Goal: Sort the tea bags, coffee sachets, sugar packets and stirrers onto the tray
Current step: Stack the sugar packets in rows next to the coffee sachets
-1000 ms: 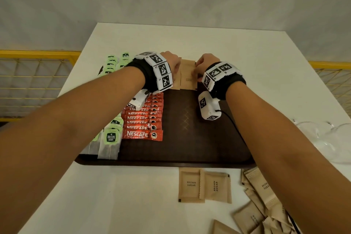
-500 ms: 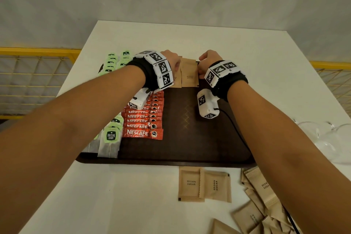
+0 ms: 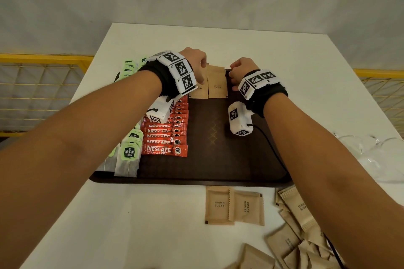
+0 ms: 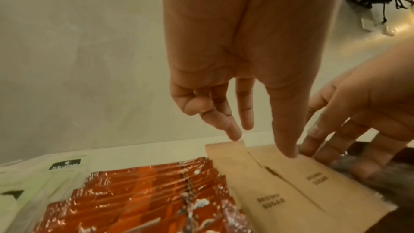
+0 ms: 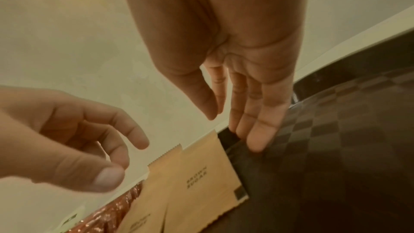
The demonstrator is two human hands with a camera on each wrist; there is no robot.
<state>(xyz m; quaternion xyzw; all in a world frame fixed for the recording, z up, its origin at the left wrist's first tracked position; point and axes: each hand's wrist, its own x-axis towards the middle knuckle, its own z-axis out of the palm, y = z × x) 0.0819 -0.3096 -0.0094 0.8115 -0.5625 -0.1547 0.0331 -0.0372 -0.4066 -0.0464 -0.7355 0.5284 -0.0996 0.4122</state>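
Lifted slightly since a second ago: both hands, left (image 3: pixel 194 61) and right (image 3: pixel 240 70), fingers loosely extended, holding nothing, at far edge of dark brown rectangular tray (image 3: pixel 218 166). Two tan paper brown-sugar packets (image 3: pixel 216 83) flat on tray's far edge, beside red coffee sachets (image 3: pixel 165 135) and green-tagged tea bags (image 3: pixel 129 157). More tan packets (image 3: pixel 235 208) on white bench (image 3: pixel 131 214), near tray's front rim.

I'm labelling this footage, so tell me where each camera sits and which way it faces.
Head: looks forward and down at the tray; both forearms show.
Left wrist: looks along the left hand at the sugar packets.
Right wrist: looks along the right hand at the tray's far edge.
All three share those packets; each wrist view shows the other hand.
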